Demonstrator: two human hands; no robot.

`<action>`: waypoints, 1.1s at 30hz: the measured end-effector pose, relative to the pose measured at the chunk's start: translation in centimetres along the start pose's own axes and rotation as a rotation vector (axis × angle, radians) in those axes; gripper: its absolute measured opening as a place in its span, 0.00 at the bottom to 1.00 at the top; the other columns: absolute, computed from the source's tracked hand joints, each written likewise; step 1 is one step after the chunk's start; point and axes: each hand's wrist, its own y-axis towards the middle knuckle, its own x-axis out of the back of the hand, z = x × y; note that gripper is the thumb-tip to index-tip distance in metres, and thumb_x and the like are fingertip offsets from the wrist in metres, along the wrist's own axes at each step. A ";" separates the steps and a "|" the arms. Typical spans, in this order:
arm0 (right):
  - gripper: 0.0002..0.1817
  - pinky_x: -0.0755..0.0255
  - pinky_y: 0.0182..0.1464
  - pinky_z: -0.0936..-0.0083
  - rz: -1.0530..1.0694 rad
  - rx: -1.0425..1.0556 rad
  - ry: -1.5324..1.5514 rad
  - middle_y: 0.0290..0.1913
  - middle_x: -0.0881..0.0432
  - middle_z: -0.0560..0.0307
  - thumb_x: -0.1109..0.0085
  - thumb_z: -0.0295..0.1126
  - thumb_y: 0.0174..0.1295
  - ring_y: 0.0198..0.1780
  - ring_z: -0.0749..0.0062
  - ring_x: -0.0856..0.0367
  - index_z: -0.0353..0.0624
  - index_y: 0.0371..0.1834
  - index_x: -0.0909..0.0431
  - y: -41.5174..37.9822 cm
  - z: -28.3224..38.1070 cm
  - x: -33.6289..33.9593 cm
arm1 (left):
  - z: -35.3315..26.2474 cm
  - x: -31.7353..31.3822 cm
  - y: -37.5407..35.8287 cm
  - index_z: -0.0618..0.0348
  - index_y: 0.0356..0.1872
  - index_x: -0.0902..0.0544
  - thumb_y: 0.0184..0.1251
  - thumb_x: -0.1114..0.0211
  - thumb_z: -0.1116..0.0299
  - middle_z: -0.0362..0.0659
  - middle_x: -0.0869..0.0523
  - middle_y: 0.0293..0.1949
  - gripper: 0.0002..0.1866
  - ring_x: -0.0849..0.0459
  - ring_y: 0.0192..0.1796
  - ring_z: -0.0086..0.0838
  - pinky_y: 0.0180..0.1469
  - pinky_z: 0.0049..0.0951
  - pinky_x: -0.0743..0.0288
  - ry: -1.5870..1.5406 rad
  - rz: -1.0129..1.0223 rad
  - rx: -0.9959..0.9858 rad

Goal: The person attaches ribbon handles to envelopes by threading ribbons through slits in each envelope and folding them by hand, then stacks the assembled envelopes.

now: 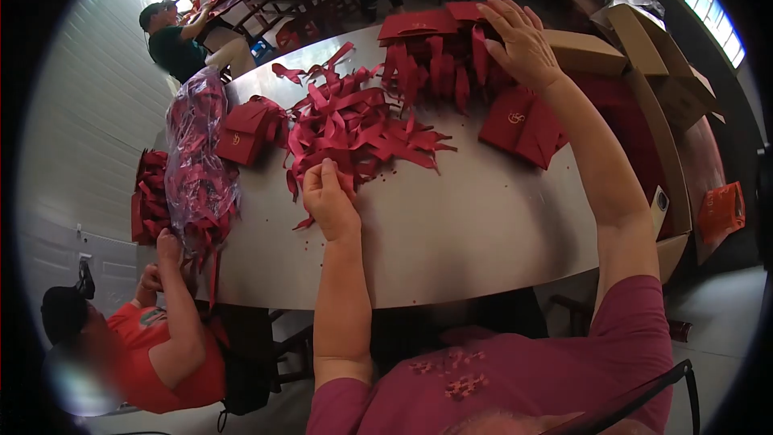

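My left hand [330,203] is at the near edge of a loose heap of dark red ribbons [346,117], its thumb and fingers pinched together. A red ribbon [347,184] shows right beside those fingers and appears to be held in them. Farther off, my right hand [522,47] reaches up with fingers stretched out, against a row of red paper gift bags [419,24] with ribbons hanging from them. Below that hand, another red gift bag [519,121] with a gold mark lies on the table.
On the metal table [451,234], a red bag [245,133] and a clear plastic sack of ribbons [197,153] lie to the left. A co-worker in orange [173,354] sits at the left edge. Open cardboard boxes [656,137] stand at right. Another person [177,44] sits farther back.
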 end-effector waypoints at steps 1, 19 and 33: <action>0.24 0.46 0.74 0.58 -0.042 0.061 0.027 0.70 0.31 0.53 0.46 0.35 0.64 0.73 0.56 0.37 0.48 0.65 0.27 -0.2 1.0 0.6 | -0.3 -0.1 -0.1 0.56 0.31 0.24 0.74 0.40 0.65 0.33 0.25 0.21 0.10 0.33 0.19 0.14 0.19 0.18 0.42 0.022 -0.013 -0.035; 0.33 0.41 0.72 0.58 0.431 -0.413 0.382 0.70 0.33 0.39 0.34 0.47 0.58 0.72 0.46 0.36 0.45 0.66 0.27 -16.1 2.1 6.7 | 0.5 -0.3 -1.3 0.59 0.34 0.22 0.74 0.41 0.67 0.34 0.24 0.24 0.09 0.29 0.21 0.17 0.21 0.20 0.36 0.035 0.414 0.105; 0.23 0.39 0.70 0.52 0.593 0.243 0.437 0.62 0.27 0.39 0.36 0.39 0.59 0.67 0.48 0.31 0.40 0.56 0.21 -18.4 17.7 9.3 | 2.7 -1.5 -4.2 0.70 0.49 0.19 0.55 0.26 0.71 0.42 0.18 0.37 0.22 0.18 0.36 0.26 0.38 0.26 0.24 0.570 0.699 -0.001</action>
